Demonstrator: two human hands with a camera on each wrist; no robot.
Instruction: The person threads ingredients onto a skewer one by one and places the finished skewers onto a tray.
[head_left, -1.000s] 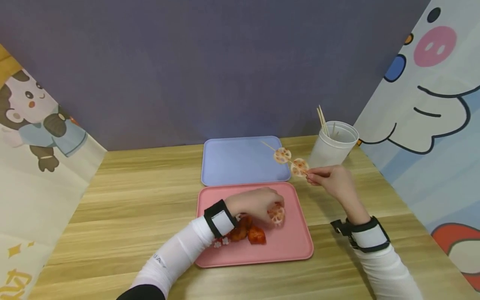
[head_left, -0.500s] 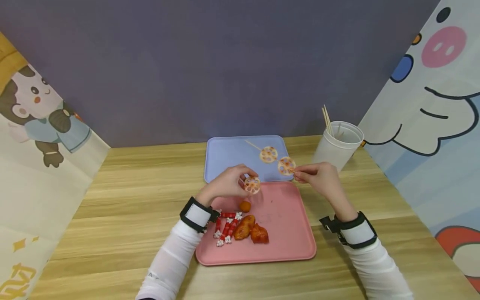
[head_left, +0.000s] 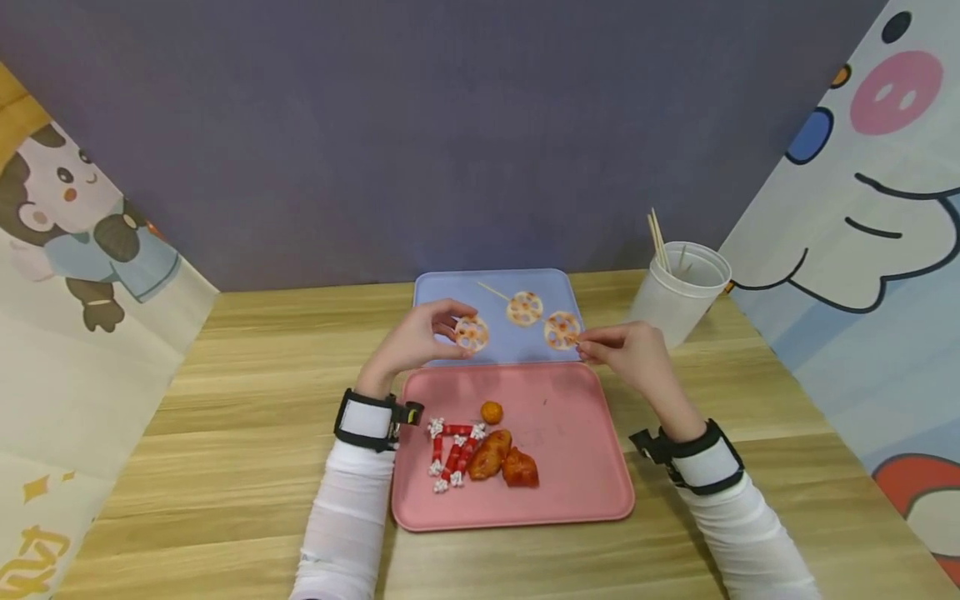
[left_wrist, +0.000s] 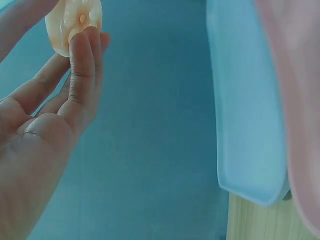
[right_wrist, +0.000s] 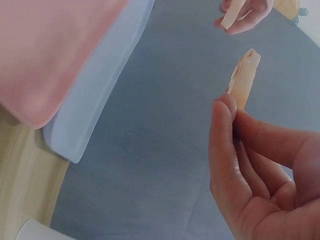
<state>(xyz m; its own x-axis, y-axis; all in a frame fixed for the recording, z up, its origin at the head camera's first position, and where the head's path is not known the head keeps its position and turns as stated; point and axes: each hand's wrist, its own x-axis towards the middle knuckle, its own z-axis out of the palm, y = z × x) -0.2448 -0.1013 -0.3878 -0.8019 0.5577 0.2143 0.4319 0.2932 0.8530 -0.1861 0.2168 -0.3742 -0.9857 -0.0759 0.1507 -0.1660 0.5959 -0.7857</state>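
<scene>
My left hand pinches a loose lotus root slice by its rim, over the blue tray. In the left wrist view that slice sits between thumb and fingertips. Across from it, my right hand pinches the near end of a bamboo skewer that points up and left. Two lotus root slices are threaded on it: one close to my right fingertips, another farther along. The right wrist view shows the nearer slice almost edge-on, hiding most of the skewer.
A pink tray lies in front of the blue one. On it are several red-and-white sticks, a small orange ball, a glazed wing-like piece and a reddish chunk. A white bucket with skewers stands back right.
My left hand has lifted the loose lotus root slice off the pink tray and carried it up and left over the blue tray. The right hand with the skewer has shifted slightly left.
</scene>
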